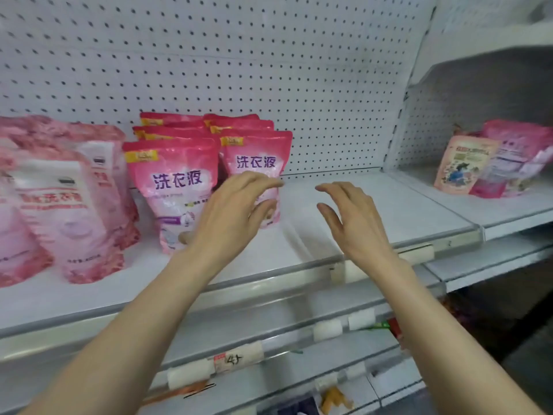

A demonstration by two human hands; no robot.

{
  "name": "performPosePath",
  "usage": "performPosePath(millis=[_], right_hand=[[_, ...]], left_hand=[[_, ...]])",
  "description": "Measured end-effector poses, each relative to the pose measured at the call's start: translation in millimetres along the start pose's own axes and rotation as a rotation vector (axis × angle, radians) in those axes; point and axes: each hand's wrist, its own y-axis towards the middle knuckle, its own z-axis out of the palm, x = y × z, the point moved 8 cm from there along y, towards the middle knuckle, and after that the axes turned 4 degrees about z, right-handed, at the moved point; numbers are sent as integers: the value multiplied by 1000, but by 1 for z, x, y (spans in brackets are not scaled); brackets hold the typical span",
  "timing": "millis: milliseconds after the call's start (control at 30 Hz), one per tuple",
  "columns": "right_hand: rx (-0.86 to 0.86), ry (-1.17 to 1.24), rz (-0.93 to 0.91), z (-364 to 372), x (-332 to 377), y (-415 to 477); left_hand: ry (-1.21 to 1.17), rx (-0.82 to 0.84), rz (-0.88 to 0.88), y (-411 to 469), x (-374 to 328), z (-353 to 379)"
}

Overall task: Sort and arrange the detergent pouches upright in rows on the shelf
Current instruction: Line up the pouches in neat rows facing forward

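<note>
Both arms are bare and reach forward and up from the bottom of the view, my left forearm (143,319) from the lower left and my right forearm (434,324) from the lower right, converging toward the middle. My left hand (236,211) is back-up, fingers loosely curved and slightly spread, thumb held apart beneath them, empty. My right hand (356,223) is near it, not touching; fingers relaxed and pointing left, thumb apart below, also empty.

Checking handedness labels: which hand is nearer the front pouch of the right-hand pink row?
Left. The left hand overlaps the front pouch, in front of its lower half; the right hand is off to its right, over bare shelf.
</note>
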Motion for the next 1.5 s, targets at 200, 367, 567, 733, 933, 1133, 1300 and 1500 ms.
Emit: performPosePath(millis=[200,367,567,733,933,1133,1300,1500], right_hand=[[44,101,178,-19,-73,-60],[34,202,337,-36,-155,-92],[26,198,408,-63,-261,-109],[18,164,436,-98,-350,-96],[-50,149,470,-123,-436,-56],[-165,156,509,-123,-491,-20],[-215,160,594,-129,-533,0],[-376,214,738,-135,-595,15]], left_hand=[[-165,122,-13,-7,-44,85],[-252,176,-81,10,-86,160],[-368,139,-153,55,-141,242],[-408,140,-151,111,-178,298],[-402,225,-183,202,-185,361],[-478,344,-352,290,-163,449],[-615,372,-527,330,-149,509],[-716,366,-468,326,-145,527]])
